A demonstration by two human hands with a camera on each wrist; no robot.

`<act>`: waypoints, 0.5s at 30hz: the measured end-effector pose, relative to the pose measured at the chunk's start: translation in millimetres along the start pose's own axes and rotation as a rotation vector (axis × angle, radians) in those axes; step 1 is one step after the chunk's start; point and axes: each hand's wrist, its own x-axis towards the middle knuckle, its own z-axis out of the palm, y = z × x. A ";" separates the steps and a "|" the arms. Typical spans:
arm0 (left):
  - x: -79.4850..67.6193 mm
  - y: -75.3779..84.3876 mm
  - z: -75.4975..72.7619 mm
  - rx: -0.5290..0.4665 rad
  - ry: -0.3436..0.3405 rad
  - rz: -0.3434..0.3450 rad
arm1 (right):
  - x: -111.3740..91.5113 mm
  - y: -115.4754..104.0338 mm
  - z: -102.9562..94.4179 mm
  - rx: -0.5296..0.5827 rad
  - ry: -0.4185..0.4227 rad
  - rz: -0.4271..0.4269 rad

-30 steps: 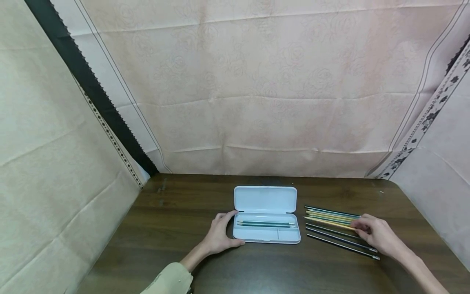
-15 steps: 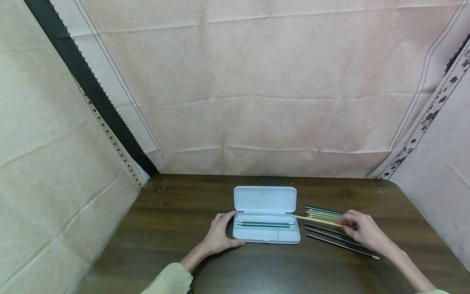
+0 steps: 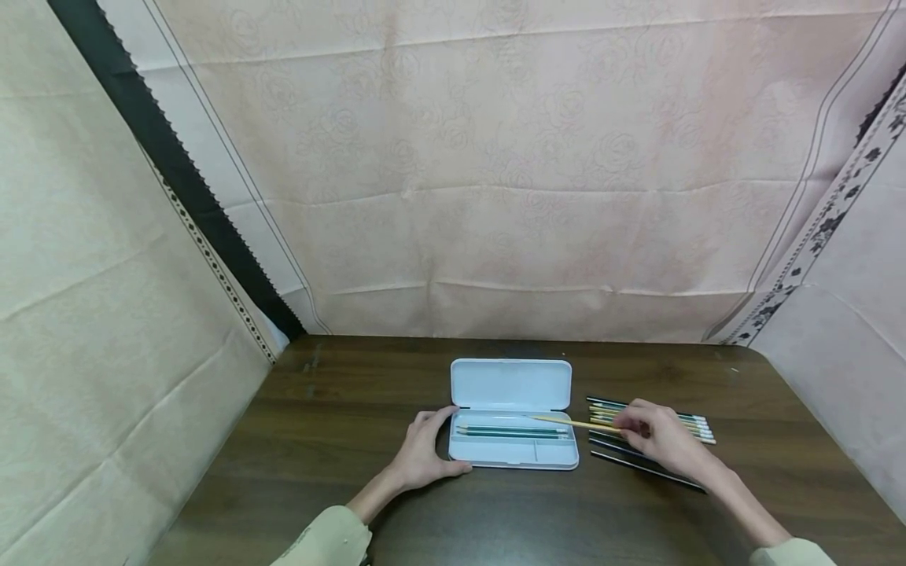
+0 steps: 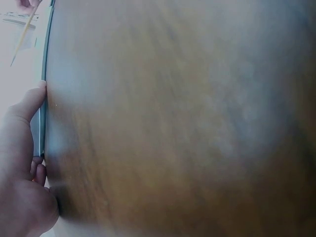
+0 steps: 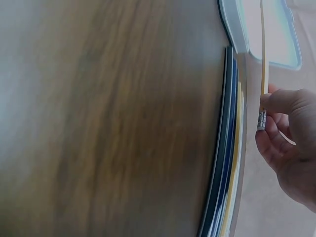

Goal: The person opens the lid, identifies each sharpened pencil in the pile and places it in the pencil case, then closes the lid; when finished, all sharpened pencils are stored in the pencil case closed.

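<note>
A light blue pencil case stands with its lid up in the head view. Green pencils lie in its rear compartment. My left hand holds the case's left end, thumb at the front edge and fingers at the back corner. My right hand pinches a yellow pencil near its eraser end, and the pencil's tip hangs over the case. In the right wrist view the yellow pencil shows its silver ferrule just below the thumb. Under the right hand lies a row of loose pencils, partly hidden.
Dark pencils form the near side of the loose row, right of the case. A brown wooden table carries everything. Pale patterned cloth hangs behind the table and along both sides.
My right hand has lifted the yellow pencil off the row and carried it left until its tip is above the case. The left hand and the case have stayed put.
</note>
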 end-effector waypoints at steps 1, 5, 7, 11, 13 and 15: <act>0.0 0.1 0.1 0.000 0.000 0.001 | 2.2 -1.4 1.3 0.008 -0.011 0.004; -0.5 0.9 -0.1 -0.001 0.001 0.000 | 10.8 -6.2 7.7 0.041 -0.042 0.004; -0.6 1.2 -0.3 -0.001 0.001 -0.002 | 15.1 -8.6 11.5 0.055 -0.052 0.008; -0.6 0.8 -0.1 -0.001 0.003 -0.004 | 22.9 -13.5 19.7 0.077 -0.074 0.010; -0.5 0.6 0.0 -0.001 0.001 -0.007 | 26.2 -16.1 23.3 0.086 -0.084 0.007; -0.2 0.6 0.0 -0.002 0.001 -0.008 | 28.9 -18.4 27.0 0.094 -0.092 0.006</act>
